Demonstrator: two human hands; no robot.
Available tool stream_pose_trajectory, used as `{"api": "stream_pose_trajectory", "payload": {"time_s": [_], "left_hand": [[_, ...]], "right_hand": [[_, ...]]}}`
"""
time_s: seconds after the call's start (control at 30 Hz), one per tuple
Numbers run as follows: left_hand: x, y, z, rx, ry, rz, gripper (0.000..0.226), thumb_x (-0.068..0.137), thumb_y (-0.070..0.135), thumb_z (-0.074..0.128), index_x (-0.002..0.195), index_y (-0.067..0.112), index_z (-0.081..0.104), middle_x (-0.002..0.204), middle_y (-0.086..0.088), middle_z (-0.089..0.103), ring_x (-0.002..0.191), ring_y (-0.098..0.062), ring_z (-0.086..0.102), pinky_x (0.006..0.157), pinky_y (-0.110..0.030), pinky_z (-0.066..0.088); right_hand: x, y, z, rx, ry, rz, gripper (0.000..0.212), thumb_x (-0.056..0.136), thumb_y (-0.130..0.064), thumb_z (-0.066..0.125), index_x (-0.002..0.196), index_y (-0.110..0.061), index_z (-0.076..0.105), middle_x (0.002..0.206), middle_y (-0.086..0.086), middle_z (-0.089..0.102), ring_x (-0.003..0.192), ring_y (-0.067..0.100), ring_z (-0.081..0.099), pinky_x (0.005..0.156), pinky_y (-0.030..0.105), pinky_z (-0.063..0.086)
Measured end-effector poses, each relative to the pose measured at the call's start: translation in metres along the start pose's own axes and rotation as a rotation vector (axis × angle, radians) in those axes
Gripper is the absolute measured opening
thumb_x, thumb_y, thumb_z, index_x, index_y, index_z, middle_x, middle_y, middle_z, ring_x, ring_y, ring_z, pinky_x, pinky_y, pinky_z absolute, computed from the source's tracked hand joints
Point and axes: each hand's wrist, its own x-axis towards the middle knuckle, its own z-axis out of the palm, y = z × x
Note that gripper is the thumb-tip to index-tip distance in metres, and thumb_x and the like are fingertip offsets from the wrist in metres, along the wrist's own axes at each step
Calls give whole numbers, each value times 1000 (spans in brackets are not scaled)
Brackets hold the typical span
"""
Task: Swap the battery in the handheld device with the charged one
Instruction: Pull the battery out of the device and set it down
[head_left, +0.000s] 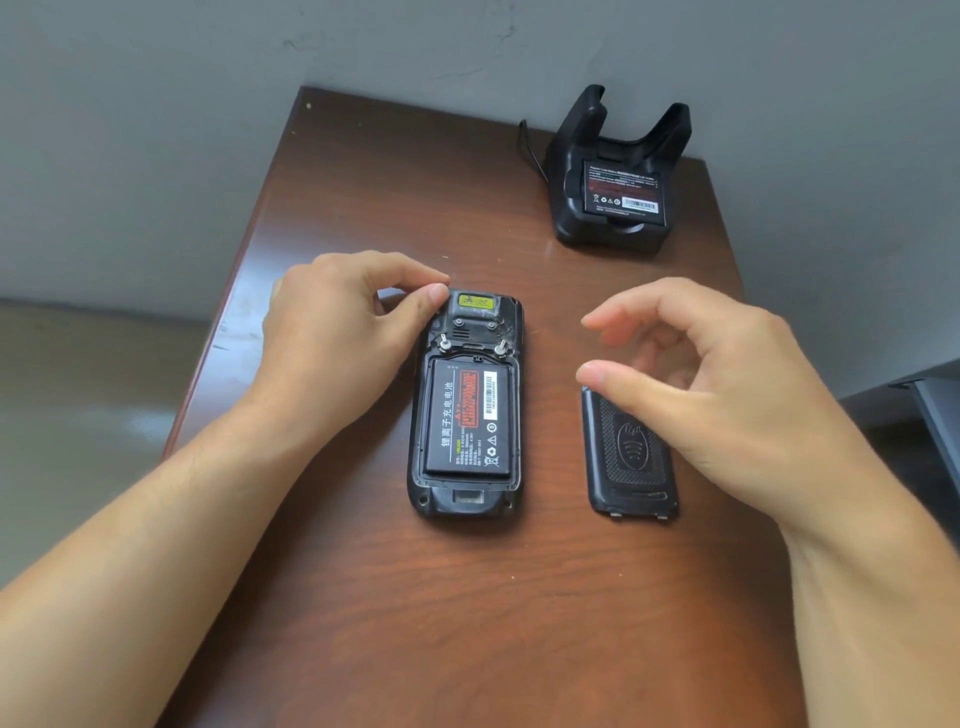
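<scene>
Device (466, 410) face-down on table (467, 597), battery (467, 421) in; L hand (337, 327) pinches its 11 o'clock corner. R hand (727, 384) fingers apart, empty, above cover (631, 467) at 3 o'clock. Charger (613, 176) w/ spare (623, 192) at 1 o'clock.

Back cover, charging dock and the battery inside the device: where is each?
back cover (636, 467): head view, its textured middle
charging dock (613, 228): head view, front base
battery (467, 421): head view, label face

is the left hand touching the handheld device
Touching: the head view shows the left hand with thumb and fingertip on the handheld device at its top corner.
</scene>
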Motion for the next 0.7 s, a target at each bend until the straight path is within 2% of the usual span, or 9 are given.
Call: {"api": "stream_pose_trajectory", "payload": {"time_s": [0.1,0.2,0.27,0.37,0.7], "left_hand": [[0,0,-1,2,-1,2,27,85,52,60,96,35,78,55,45,56,59,-14,59,78,-45,56],[0,1,-1,7,-1,8,26,85,52,60,96,36,77,54,46,54,59,-13,58,80,-46,55],[0,1,0,9,-3,9,25,86,51,60,97,36,77,55,46,54,59,-13,57,80,-46,55],[0,0,-1,8,0,13,23,87,49,61,97,37,77,55,46,54,59,-12,57,79,-45,56],[0,2,-1,6,4,13,22,88,49,61,97,38,77,53,48,52,62,-13,54,82,-49,55]], "right_hand": [[1,-16,12,-66,-77,-164,37,77,-43,81,110,-31,72,106,-18,68,99,5,64,82,13,45],[1,-26,30,-135,-188,-268,48,75,-50,78,118,-30,69,119,-16,65,115,9,60,96,32,51],[1,-28,38,-160,-251,-285,53,73,-52,78,121,-33,66,123,-18,62,118,10,57,96,41,52],[2,-27,41,-194,-298,-296,56,72,-55,77,123,-36,63,124,-21,58,118,8,53,93,44,53],[2,-21,40,-239,-295,-329,53,76,-49,79,125,-37,62,126,-22,54,117,9,51,92,44,53]]}}
